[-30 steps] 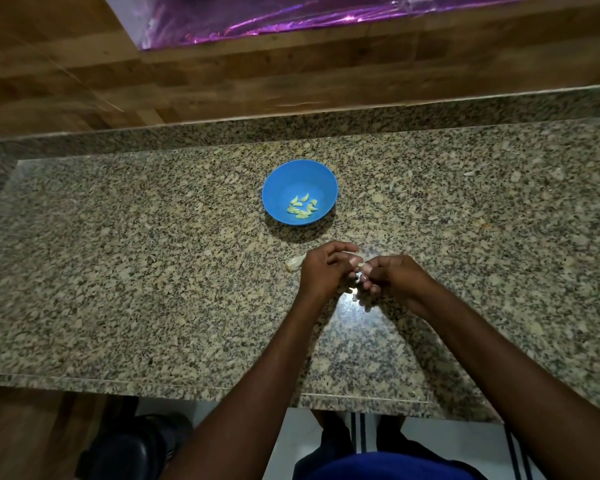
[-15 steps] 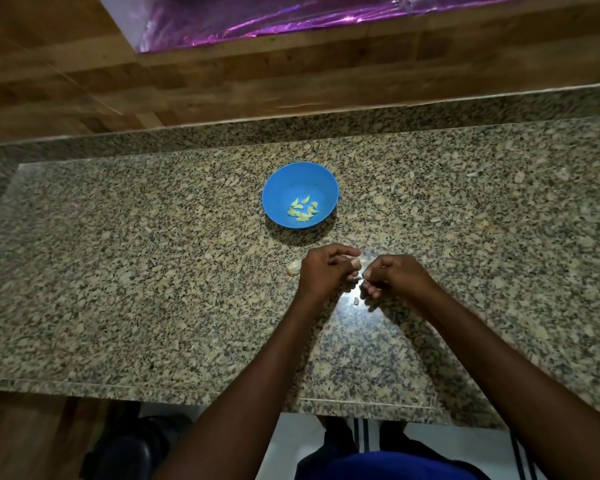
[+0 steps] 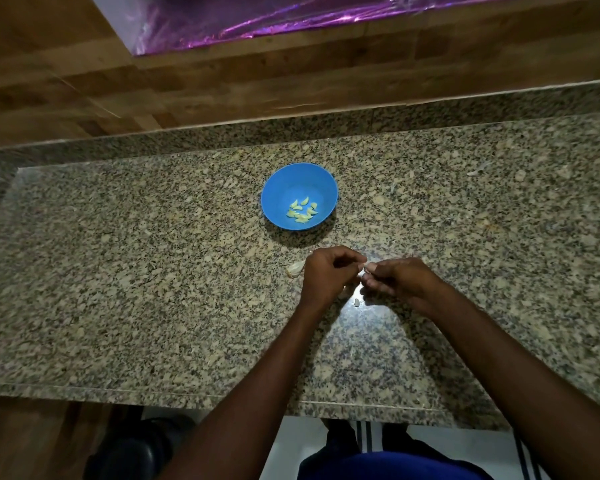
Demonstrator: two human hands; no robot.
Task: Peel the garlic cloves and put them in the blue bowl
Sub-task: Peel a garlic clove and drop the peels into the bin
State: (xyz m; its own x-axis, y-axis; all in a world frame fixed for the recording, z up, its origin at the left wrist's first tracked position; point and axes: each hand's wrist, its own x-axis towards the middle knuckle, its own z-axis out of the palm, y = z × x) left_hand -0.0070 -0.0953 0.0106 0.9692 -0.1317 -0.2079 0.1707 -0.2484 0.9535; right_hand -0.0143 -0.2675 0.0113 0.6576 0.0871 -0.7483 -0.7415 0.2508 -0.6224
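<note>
Both hands meet in the middle of the desk (image 3: 118,271), close to the person. The left hand (image 3: 328,277) has its fingers curled, and the right hand (image 3: 397,280) has its fingers curled too. Between their fingertips they pinch one small garlic clove (image 3: 368,267), and only a little pale bit of it shows. It is too small to tell which way its long side points. It looks like the skin is being picked off it. The blue bowl (image 3: 278,188) sits straight ahead of the hands, farther from the person, and a little to the left. It is near the hands but not touching them. Peeled cloves (image 3: 302,211) already lie in the bottom of it. The left hand looks a little nearer the bowl than the right hand, so it has the shorter reach. Once the clove is bare, it has to go forward and a bit left to drop in. Just beside the left hand, on its left, a pale garlic piece (image 3: 295,269) lies on the desk. A tiny white scrap (image 3: 356,302) lies under the hands, likely skin.
</note>
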